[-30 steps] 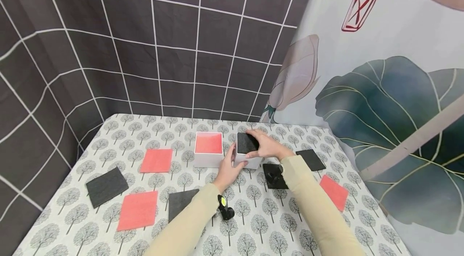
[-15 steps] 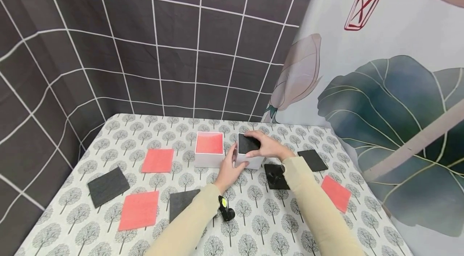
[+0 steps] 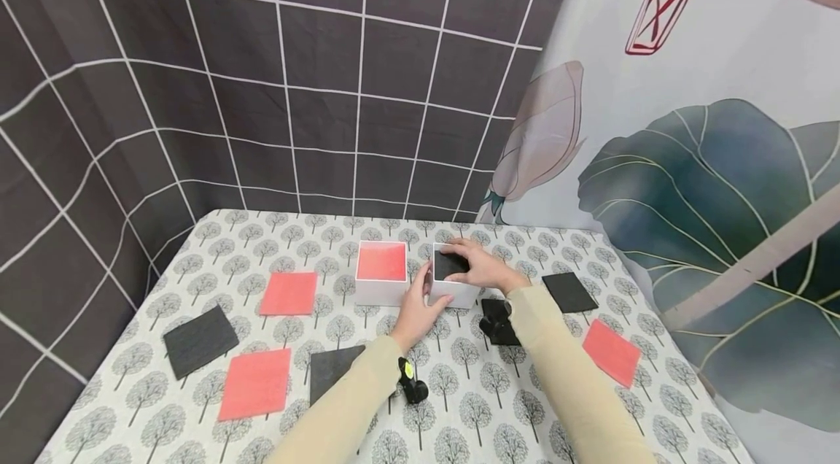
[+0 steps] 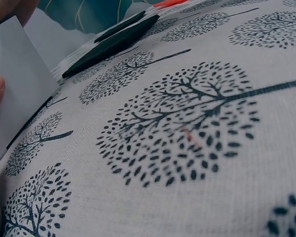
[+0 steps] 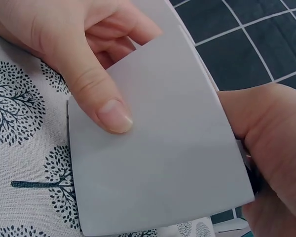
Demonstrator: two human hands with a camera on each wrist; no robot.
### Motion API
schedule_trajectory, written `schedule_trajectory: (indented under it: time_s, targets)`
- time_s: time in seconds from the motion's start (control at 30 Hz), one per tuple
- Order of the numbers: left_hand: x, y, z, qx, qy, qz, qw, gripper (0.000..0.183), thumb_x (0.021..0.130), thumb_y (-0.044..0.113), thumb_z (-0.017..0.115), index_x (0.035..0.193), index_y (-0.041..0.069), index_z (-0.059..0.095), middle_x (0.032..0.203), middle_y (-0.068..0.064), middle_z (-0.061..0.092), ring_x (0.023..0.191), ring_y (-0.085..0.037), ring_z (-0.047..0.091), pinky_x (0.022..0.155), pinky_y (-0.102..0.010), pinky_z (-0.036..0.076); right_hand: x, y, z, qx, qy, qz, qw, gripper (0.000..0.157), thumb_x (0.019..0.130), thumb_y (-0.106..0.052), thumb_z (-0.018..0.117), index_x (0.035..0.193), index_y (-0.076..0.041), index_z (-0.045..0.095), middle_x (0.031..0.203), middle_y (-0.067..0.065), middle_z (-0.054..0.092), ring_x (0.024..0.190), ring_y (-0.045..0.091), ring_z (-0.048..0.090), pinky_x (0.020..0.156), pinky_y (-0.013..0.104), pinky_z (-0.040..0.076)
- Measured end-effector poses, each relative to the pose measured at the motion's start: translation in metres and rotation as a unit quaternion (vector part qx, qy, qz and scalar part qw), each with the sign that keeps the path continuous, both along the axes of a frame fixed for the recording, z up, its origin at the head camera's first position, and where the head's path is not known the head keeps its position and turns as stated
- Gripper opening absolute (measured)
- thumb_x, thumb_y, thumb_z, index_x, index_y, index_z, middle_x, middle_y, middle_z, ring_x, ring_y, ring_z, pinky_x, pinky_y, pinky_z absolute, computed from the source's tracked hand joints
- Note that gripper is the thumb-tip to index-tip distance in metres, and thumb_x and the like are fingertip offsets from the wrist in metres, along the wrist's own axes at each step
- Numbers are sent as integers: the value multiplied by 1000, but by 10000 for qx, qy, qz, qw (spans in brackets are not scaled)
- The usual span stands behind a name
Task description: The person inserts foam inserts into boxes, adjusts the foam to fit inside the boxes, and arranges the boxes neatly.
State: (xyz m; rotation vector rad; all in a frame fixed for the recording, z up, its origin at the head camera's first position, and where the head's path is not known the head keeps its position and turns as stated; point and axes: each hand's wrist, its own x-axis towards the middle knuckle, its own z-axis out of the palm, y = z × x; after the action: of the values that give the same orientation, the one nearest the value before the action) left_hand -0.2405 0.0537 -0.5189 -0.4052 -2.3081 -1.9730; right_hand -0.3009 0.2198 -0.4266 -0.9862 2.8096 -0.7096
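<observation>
Two white boxes stand side by side near the middle of the table. The right-hand white box (image 3: pixel 464 295) has a black square sheet (image 3: pixel 449 266) inside its opening. My left hand (image 3: pixel 418 309) grips this box at its left and front, the thumb flat against the front wall, as the right wrist view shows on the white wall (image 5: pixel 158 158). Over the opening, my right hand (image 3: pixel 484 267) holds the black sheet between thumb and curved fingers, which partly cover it. A red square sheet (image 3: pixel 382 262) lies within the rim of the left-hand white box (image 3: pixel 380 293).
On the left lie an upper red sheet (image 3: pixel 289 293), a lower red sheet (image 3: pixel 254 384), a tilted black sheet (image 3: pixel 200 341) and a black sheet (image 3: pixel 331 369) partly under the left sleeve. To the right are two black sheets (image 3: pixel 569 292) and one red sheet (image 3: pixel 612 352).
My right fingers reach slightly deeper into the box opening, and the black sheet sits a little lower below the rim. My left hand keeps its grip. The head view has shifted slightly.
</observation>
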Motion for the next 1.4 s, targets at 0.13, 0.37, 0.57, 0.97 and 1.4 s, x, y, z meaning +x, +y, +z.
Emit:
schedule_trajectory:
  time_s: [0.13, 0.37, 0.57, 0.97, 1.4]
  targets:
    - [2, 2, -2, 46, 8, -15, 10000, 82, 82, 26, 69, 147, 11, 22, 139, -12, 41, 118, -27, 49, 98, -35, 42, 4, 6, 1, -204, 36, -95, 9997, 55, 80, -27, 73, 129, -8, 53, 139, 20, 39, 128, 39, 33, 104, 56, 29]
    - [-1, 0, -3, -10, -22, -14, 10000, 83, 81, 32, 69, 147, 14, 22, 138, -10, 42, 118, -27, 49, 99, -36, 41, 14, 30, 9, -584, -32, -738, 9956, 55, 84, -25, 69, 131, -4, 50, 140, 20, 39, 130, 39, 31, 105, 58, 26]
    - [-3, -6, 0, 31, 26, 17, 10000, 82, 81, 32, 69, 147, 13, 23, 139, -13, 40, 120, -31, 47, 101, -37, 39, 16, 40, 9, -664, -43, -870, 9940, 52, 86, -24, 66, 131, -4, 50, 136, 19, 43, 128, 36, 36, 105, 53, 29]
    - [2, -2, -1, 41, -143, -60, 9999, 82, 82, 36, 68, 148, 17, 22, 142, -12, 37, 124, -30, 43, 104, -37, 36, 21, 34, 8, -724, -555, -1301, 9873, 60, 82, -24, 71, 132, -1, 48, 135, 19, 45, 125, 38, 39, 103, 54, 33]
    - [3, -1, -3, 71, -22, 9, 10000, 81, 81, 34, 70, 146, 19, 25, 139, -14, 41, 123, -32, 45, 102, -38, 38, 23, 19, 4, -713, -547, -1703, 9813, 54, 76, -15, 76, 119, 4, 47, 116, 21, 54, 104, 36, 55, 88, 46, 48]
